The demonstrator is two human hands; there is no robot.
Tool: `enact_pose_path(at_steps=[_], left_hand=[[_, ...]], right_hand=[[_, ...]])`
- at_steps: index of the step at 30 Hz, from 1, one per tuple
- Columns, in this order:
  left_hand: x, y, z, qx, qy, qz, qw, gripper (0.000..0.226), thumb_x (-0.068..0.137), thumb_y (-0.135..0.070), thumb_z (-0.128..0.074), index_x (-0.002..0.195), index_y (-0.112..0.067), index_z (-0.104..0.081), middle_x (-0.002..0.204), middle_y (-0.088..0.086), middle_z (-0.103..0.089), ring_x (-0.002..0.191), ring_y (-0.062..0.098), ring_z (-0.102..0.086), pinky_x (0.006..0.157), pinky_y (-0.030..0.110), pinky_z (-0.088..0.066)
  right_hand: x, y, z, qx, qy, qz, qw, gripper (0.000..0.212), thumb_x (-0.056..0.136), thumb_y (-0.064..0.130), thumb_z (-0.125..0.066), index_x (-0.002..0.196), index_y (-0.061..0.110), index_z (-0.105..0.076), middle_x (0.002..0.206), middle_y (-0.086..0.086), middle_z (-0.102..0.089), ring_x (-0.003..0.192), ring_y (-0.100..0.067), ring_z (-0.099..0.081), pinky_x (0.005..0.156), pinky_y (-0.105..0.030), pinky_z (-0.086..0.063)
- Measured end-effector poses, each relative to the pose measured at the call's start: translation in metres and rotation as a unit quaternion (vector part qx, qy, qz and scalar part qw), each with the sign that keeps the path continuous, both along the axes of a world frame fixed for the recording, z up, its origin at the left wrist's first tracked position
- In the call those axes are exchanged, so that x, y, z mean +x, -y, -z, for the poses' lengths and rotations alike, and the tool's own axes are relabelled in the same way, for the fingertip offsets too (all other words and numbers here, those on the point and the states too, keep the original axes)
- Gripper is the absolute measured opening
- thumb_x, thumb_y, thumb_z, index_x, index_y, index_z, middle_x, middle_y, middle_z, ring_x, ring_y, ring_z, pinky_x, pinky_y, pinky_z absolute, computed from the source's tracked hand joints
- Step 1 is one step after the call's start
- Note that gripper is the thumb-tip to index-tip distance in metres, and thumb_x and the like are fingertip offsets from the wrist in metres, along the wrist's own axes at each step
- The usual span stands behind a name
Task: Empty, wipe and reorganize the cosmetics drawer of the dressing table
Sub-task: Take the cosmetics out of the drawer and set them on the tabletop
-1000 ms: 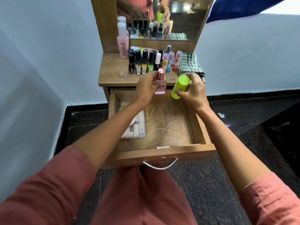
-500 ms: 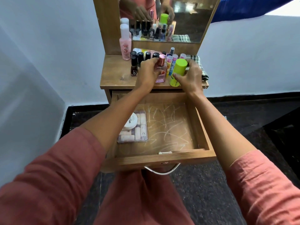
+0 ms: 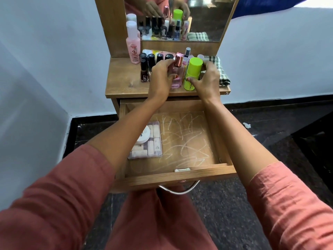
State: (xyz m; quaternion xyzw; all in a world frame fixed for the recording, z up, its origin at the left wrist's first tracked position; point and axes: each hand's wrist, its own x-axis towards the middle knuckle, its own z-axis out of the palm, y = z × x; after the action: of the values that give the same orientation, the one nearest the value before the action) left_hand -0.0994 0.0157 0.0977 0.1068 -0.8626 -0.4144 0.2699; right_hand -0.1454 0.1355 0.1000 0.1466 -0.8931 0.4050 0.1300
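The wooden drawer (image 3: 178, 175) is pulled out below the dressing table top (image 3: 122, 87). Inside it, at the left, lies a clear case of small tubes (image 3: 153, 147) with a round white compact (image 3: 143, 137) on it; the drawer floor shows pale scribble marks. On the table top my left hand (image 3: 160, 78) holds a pink perfume bottle with a rose-gold cap (image 3: 177, 73), standing upright. Beside it my right hand (image 3: 205, 80) grips a lime-green bottle (image 3: 191, 73), also upright on the wood.
Several nail polish bottles (image 3: 144, 71) stand in a row behind my hands, with a tall pink lotion bottle (image 3: 133, 45) at the left. A checked cloth (image 3: 222, 73) lies at the table's right end. A mirror (image 3: 198, 15) rises behind. Dark stone floor lies around.
Both hands lifted the pink bottle and the green bottle from over the drawer up onto the table top, where they now stand in front of the other bottles.
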Motion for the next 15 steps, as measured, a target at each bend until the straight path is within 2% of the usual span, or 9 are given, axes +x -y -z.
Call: enact_pose_path(at_steps=[2, 3, 4, 6, 8, 11, 15], left_hand=[[0.000, 0.000, 0.001, 0.012, -0.007, -0.008, 1.000, 0.041, 0.079, 0.009, -0.061, 0.118, -0.005, -0.059, 0.111, 0.005, -0.064, 0.096, 0.005, -0.056, 0.084, 0.009, -0.045], [0.000, 0.000, 0.001, 0.026, -0.014, -0.008, 1.000, 0.042, 0.079, 0.010, -0.060, 0.118, -0.004, -0.059, 0.114, 0.008, -0.063, 0.100, 0.009, -0.058, 0.089, 0.016, -0.047], [0.002, 0.000, 0.001, 0.040, -0.019, -0.008, 0.999, 0.042, 0.079, 0.010, -0.060, 0.119, -0.004, -0.058, 0.115, 0.010, -0.063, 0.103, 0.012, -0.059, 0.091, 0.019, -0.048], [0.005, 0.000, 0.000, 0.049, -0.027, -0.016, 0.998, 0.041, 0.080, 0.009, -0.060, 0.119, -0.003, -0.057, 0.117, 0.010, -0.062, 0.106, 0.014, -0.059, 0.090, 0.016, -0.047], [0.012, 0.001, 0.001, 0.050, -0.035, -0.019, 0.998, 0.038, 0.081, 0.007, -0.060, 0.118, -0.003, -0.058, 0.115, 0.010, -0.062, 0.102, 0.010, -0.058, 0.088, 0.013, -0.046], [0.024, 0.001, 0.006, 0.047, -0.048, -0.018, 0.998, 0.032, 0.081, 0.008, -0.059, 0.112, -0.002, -0.060, 0.108, 0.012, -0.063, 0.091, 0.007, -0.054, 0.077, 0.005, -0.045], [0.047, -0.001, 0.022, 0.066, -0.043, 0.001, 0.997, 0.027, 0.082, 0.006, -0.057, 0.108, 0.000, -0.061, 0.101, 0.009, -0.063, 0.086, 0.008, -0.055, 0.073, 0.001, -0.044]], right_hand=[[0.002, -0.002, 0.004, -0.008, 0.001, 0.001, 1.000, 0.056, 0.076, 0.014, -0.073, 0.123, 0.000, -0.047, 0.122, -0.015, -0.054, 0.112, -0.023, -0.052, 0.093, -0.018, -0.039], [0.004, -0.003, 0.006, -0.019, 0.002, 0.003, 1.000, 0.055, 0.076, 0.014, -0.073, 0.123, 0.001, -0.048, 0.121, -0.015, -0.054, 0.110, -0.024, -0.053, 0.096, -0.025, -0.043], [0.006, -0.005, 0.007, -0.033, 0.002, 0.005, 0.999, 0.053, 0.076, 0.014, -0.073, 0.122, 0.001, -0.048, 0.120, -0.016, -0.053, 0.108, -0.024, -0.054, 0.096, -0.032, -0.046], [0.011, -0.008, 0.008, -0.051, -0.002, 0.013, 0.999, 0.051, 0.077, 0.014, -0.072, 0.121, 0.001, -0.048, 0.118, -0.016, -0.054, 0.106, -0.024, -0.055, 0.094, -0.036, -0.048], [0.016, -0.012, 0.009, -0.054, -0.011, 0.016, 0.998, 0.048, 0.079, 0.012, -0.070, 0.120, 0.000, -0.049, 0.116, -0.016, -0.054, 0.103, -0.021, -0.054, 0.094, -0.027, -0.046], [0.029, -0.017, 0.012, -0.065, -0.017, 0.007, 0.998, 0.039, 0.079, 0.008, -0.068, 0.114, -0.001, -0.052, 0.110, -0.016, -0.057, 0.092, -0.016, -0.052, 0.079, -0.010, -0.040], [0.048, -0.017, 0.027, -0.063, 0.012, -0.011, 0.998, 0.030, 0.081, 0.006, -0.066, 0.109, -0.001, -0.056, 0.103, -0.016, -0.060, 0.085, -0.013, -0.050, 0.074, -0.009, -0.042]])
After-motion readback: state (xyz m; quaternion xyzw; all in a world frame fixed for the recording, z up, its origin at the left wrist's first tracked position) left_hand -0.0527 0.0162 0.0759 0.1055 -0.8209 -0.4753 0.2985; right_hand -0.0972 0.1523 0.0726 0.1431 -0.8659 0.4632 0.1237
